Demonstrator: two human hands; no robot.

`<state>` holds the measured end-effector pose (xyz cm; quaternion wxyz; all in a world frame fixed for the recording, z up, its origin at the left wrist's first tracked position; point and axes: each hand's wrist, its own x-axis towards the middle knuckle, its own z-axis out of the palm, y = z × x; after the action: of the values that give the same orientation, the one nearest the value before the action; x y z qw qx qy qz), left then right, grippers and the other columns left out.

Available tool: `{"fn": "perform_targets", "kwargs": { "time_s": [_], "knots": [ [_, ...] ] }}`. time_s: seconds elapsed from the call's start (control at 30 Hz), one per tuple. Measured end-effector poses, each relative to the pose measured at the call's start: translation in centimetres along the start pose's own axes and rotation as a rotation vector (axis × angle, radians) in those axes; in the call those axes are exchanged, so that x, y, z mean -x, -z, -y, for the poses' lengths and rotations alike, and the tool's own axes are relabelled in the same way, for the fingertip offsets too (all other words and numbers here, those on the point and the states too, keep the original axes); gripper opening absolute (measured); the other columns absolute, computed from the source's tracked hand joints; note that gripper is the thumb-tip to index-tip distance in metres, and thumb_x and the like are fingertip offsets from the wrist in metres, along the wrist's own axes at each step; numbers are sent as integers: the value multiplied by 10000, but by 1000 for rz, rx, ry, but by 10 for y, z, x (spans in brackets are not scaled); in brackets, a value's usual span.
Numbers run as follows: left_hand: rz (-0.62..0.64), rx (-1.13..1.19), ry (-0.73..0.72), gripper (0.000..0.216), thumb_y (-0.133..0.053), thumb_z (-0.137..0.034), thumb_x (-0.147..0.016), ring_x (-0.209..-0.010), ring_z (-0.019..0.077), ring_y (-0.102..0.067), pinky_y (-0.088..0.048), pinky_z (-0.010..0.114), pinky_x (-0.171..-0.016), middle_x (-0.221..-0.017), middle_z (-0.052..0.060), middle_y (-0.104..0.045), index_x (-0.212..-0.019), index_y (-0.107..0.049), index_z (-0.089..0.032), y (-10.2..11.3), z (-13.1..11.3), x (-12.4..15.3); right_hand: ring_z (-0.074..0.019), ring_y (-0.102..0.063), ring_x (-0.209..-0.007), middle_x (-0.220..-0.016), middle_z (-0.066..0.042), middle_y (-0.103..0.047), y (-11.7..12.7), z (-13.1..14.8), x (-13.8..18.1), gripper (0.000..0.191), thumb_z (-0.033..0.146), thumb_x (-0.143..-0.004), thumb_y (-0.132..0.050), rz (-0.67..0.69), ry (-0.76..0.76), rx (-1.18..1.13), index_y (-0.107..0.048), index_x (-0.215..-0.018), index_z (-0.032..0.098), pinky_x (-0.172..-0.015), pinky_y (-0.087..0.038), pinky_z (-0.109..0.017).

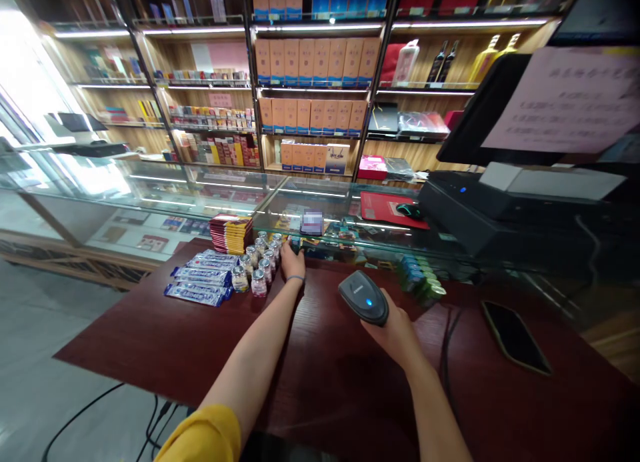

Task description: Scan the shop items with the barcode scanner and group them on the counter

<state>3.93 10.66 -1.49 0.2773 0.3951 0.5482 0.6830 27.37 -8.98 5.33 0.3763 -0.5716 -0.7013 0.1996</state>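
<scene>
My right hand [393,329] is closed around a dark grey barcode scanner [363,297] with a blue light, held above the dark red counter [160,345]. My left hand [293,261] reaches far forward to the back of the counter, beside several small clear jars with silver lids [259,261]. Its fingers curl on something small at the glass edge that I cannot make out. Blue-and-white long packets [200,283] lie left of the jars. A stack of red-and-yellow flat packs [231,232] stands behind them.
A black phone [515,337] lies face up at the right, beside a black cable [445,342]. A till with a screen [500,202] stands at the right rear. A row of green-blue rolls [420,279] sits by the glass display case [200,195]. Shelves of boxes and bottles fill the back wall.
</scene>
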Motion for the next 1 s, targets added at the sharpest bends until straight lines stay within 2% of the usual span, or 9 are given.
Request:
{"fn": "perform_targets", "kwargs": {
  "time_s": [0.13, 0.3, 0.43, 0.5, 0.63, 0.73, 0.8, 0.9, 1.0],
  "knots": [
    [33, -2, -33, 549, -742, -37, -684, -1373, 289, -446, -294, 444, -1186, -1288, 125, -562, -1181, -591, -214, 6, -6, 6, -259, -735, -841, -847, -21, -748, 2, -1, -3, 315, 315, -751, -639, -10, -70, -33, -555, -1051, 265, -733, -533, -314],
    [74, -18, -128, 626, -766, -51, -678, -1371, 296, -455, -265, 449, -1216, -1323, 133, -560, -1259, -587, -203, 15, -13, 20, -277, -729, -906, -917, -45, -759, 5, -5, -5, 373, 321, -729, -666, -127, -79, -100, -584, -1085, 242, -796, -548, -353],
    [76, -78, -234, 519, -735, -120, -765, -1358, 295, -435, -263, 460, -1222, -1303, 138, -532, -1257, -586, -192, 16, -20, 38, -250, -733, -772, -862, -43, -751, 11, -9, -6, 474, 342, -741, -675, -217, -141, -173, -585, -1190, 217, -651, -561, -312],
    [129, -91, -251, 431, -702, -159, -816, -1340, 295, -428, -275, 468, -1214, -1275, 139, -524, -1231, -593, -198, 8, -24, 50, -221, -711, -655, -830, -41, -745, 17, -9, -6, 492, 376, -757, -677, -289, -173, -205, -587, -1206, 196, -591, -555, -297],
    [379, -10, -179, 380, -713, -196, -827, -1252, 302, -469, -357, 479, -1148, -1220, 127, -533, -1193, -617, -233, -30, -32, 88, -175, -620, -453, -660, -4, -698, 33, -12, -4, 413, 432, -770, -688, -432, -253, -283, -612, -1091, 184, -491, -517, -280],
    [587, 175, -79, 425, -764, -162, -773, -1158, 284, -522, -419, 448, -1077, -1156, 104, -557, -1174, -660, -257, -69, -34, 129, -181, -607, -422, -530, 31, -622, 46, -20, -1, 374, 455, -786, -684, -540, -285, -288, -613, -1025, 176, -491, -507, -284],
    [698, 268, -33, 498, -772, -137, -754, -1107, 267, -542, -448, 432, -1030, -1194, 104, -550, -1220, -660, -274, -94, -34, 156, -179, -599, -413, -498, 47, -592, 56, -27, 2, 331, 447, -796, -678, -595, -301, -279, -611, -988, 185, -495, -503, -285],
    [815, 256, -69, 590, -737, -122, -775, -1094, 248, -550, -450, 435, -1030, -1229, 104, -519, -1325, -610, -291, -126, -31, 187, -165, -575, -396, -500, 56, -583, 67, -37, 5, 247, 423, -794, -683, -683, -342, -318, -589, -894, 217, -475, -484, -279],
    [847, 138, -174, 664, -684, -95, -800, -1133, 231, -535, -417, 448, -1081, -1210, 86, -489, -1415, -526, -290, -150, -28, 202, -158, -541, -366, -491, 61, -571, 73, -46, 6, 242, 425, -769, -697, -795, -384, -398, -554, -805, 233, -424, -449, -277]
  ]
}}
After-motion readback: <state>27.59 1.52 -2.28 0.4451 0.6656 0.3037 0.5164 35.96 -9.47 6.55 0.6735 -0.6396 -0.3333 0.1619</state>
